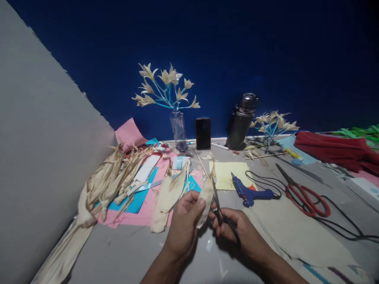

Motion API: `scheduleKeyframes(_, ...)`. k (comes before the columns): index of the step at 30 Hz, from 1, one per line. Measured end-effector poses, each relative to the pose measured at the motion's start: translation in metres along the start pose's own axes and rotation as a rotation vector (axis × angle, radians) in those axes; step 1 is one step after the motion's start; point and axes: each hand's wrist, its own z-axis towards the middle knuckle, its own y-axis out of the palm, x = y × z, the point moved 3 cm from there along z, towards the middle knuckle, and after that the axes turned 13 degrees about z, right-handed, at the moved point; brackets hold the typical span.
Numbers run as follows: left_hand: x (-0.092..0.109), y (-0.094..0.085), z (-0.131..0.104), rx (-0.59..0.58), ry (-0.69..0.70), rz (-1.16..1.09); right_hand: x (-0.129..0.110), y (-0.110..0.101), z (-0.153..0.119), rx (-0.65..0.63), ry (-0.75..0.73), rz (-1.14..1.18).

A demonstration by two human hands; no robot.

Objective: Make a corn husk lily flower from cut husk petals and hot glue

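A pale strip of dried corn husk (206, 197) stands upright in my left hand (186, 221), pinched between thumb and fingers. My right hand (232, 227) grips small black scissors (218, 211) by the handles. Their blades point up along the right edge of the strip; whether they touch it I cannot tell. Larger husk pieces (166, 199) lie just left of my left hand, over pink paper (145, 215) and blue paper (137, 203). To the right of my hands rests a blue glue gun (250, 194), its nozzle over a yellow paper sheet (227, 173).
A bundle of husks (94, 193) lies along the left wall. At the back stand a clear bottle (178, 132) of husk flowers (168, 77), a phone (203, 134) and a dark flask (242, 122). Red-handled scissors (308, 199), black cord (340, 228) and red cloth (334, 152) lie right.
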Motion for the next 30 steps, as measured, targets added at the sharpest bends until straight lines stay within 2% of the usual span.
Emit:
scheduleKeyframes(8, 0.001, 0.005, 0.004, 0.004, 0.007, 0.042, 0.005, -0.002, -0.001, 0.070, -0.054, 0.009)
scheduleKeyframes(14, 0.000, 0.005, 0.004, -0.009, 0.057, 0.097, 0.016, -0.001, -0.006, 0.169, 0.012, 0.040)
scheduleKeyframes(18, -0.002, 0.005, 0.003, -0.022, 0.031, 0.077, 0.017, -0.002, -0.009, 0.141, 0.028, 0.040)
scheduleKeyframes(22, -0.003, 0.006, 0.002, -0.058, 0.008, 0.079, 0.014, -0.004, -0.011, 0.102, -0.018, 0.032)
scheduleKeyframes(30, -0.003, 0.009, 0.000, -0.077, -0.011, 0.078, 0.016, -0.007, -0.014, 0.191, 0.002, 0.058)
